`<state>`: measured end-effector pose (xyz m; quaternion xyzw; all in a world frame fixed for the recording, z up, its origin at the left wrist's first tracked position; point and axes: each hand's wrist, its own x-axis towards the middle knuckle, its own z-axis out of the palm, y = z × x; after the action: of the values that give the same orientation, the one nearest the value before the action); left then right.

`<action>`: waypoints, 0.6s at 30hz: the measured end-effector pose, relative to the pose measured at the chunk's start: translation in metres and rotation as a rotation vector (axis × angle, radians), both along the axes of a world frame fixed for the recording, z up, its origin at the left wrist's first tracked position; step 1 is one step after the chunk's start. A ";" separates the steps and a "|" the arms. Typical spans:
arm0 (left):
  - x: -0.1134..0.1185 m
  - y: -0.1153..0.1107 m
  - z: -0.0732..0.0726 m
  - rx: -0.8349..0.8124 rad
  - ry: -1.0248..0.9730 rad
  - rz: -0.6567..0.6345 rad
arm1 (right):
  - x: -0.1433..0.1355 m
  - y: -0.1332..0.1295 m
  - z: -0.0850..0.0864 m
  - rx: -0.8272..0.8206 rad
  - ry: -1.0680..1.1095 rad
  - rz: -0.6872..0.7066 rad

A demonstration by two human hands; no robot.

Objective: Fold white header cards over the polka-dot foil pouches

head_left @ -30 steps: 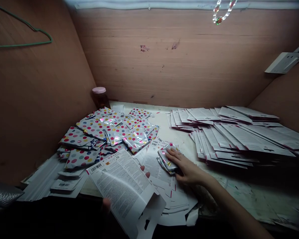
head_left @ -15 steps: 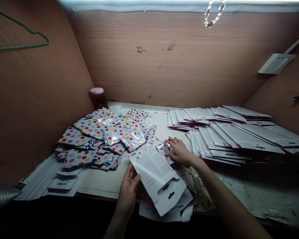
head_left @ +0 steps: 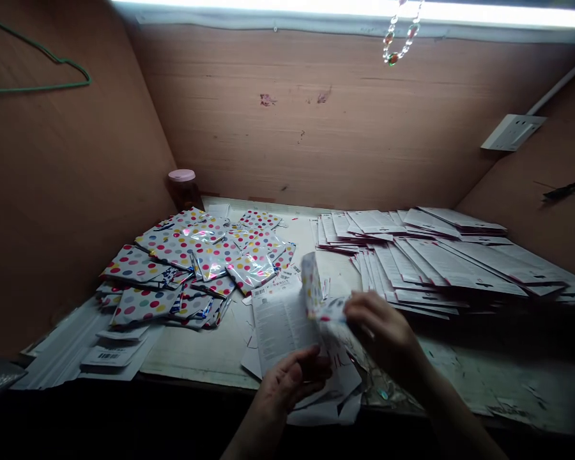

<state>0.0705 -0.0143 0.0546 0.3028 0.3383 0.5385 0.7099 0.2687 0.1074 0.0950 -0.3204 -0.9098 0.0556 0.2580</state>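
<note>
My left hand (head_left: 292,380) grips the lower end of a white printed cardboard sleeve (head_left: 282,322), with the fingers curled behind it. The sleeve stands tilted up, its small print and barcode facing me. To its right my right hand (head_left: 381,329) pinches a polka-dot packet (head_left: 312,287), which is bent and smeared by motion. Part of this packet overlaps the sleeve's right edge; I cannot tell whether it is inside. Underneath lie white cards (head_left: 323,412) at the table's front edge.
Polka-dot packets (head_left: 146,303) are heaped on the left, beside white slips with a barcode (head_left: 110,354). Stacked white sleeves (head_left: 460,265) spread across the right. A pink-lidded jar (head_left: 184,188) stands at the back left. Wooden panels (head_left: 287,128) enclose the table.
My right hand has lifted the polka-dot packet off the table and drawn it down beside the sleeve. My left hand has moved right, turning the sleeve more upright. The view has shifted slightly.
</note>
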 end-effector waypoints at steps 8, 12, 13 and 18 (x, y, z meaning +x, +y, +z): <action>0.028 0.009 0.012 -0.186 -0.435 -0.039 | 0.019 -0.113 -0.005 -0.026 0.058 0.368; 0.034 0.001 0.005 -0.212 -0.276 0.013 | 0.019 -0.112 -0.018 0.015 0.116 0.367; 0.035 0.000 0.004 -0.215 -0.223 0.043 | 0.019 -0.112 -0.023 0.039 0.126 0.363; 0.027 -0.004 0.010 -0.180 -0.134 0.176 | 0.022 -0.123 -0.041 -0.089 0.309 0.280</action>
<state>0.0970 -0.0180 0.0641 0.1702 0.3623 0.5851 0.7053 0.2910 -0.0159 0.0541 -0.1898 -0.8916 0.1796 0.3697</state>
